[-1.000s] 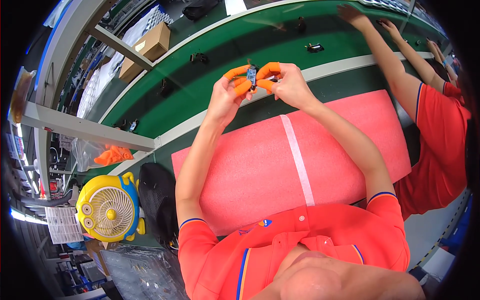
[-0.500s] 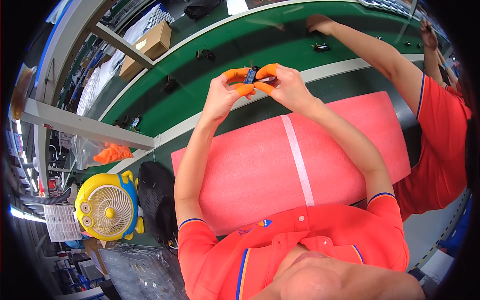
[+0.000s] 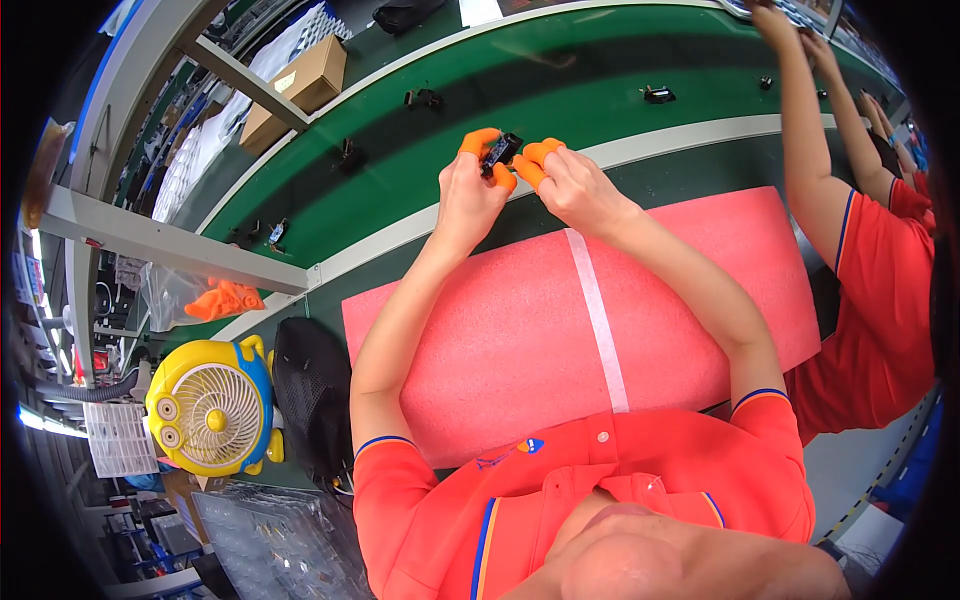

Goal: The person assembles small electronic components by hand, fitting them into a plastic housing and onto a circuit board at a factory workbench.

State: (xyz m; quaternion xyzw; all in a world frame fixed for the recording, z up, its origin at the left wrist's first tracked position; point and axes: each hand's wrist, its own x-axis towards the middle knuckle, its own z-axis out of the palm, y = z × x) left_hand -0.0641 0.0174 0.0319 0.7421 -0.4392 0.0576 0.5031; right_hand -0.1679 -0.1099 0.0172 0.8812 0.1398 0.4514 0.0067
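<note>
The small black device point(image 3: 503, 152) was up past the pink foam slab point(image 3: 490, 340). The left hand point(image 3: 471, 192) clamped it between thumb and finger in orange covers point(image 3: 479, 141); the right hand point(image 3: 578, 188) had its covered fingertips bunched just beside it, their hold impossible to tell. Behind lay the green belt point(image 3: 545, 98) with small dark parts point(image 3: 658, 95) on it, a cardboard box point(image 3: 318, 78) beyond.
</note>
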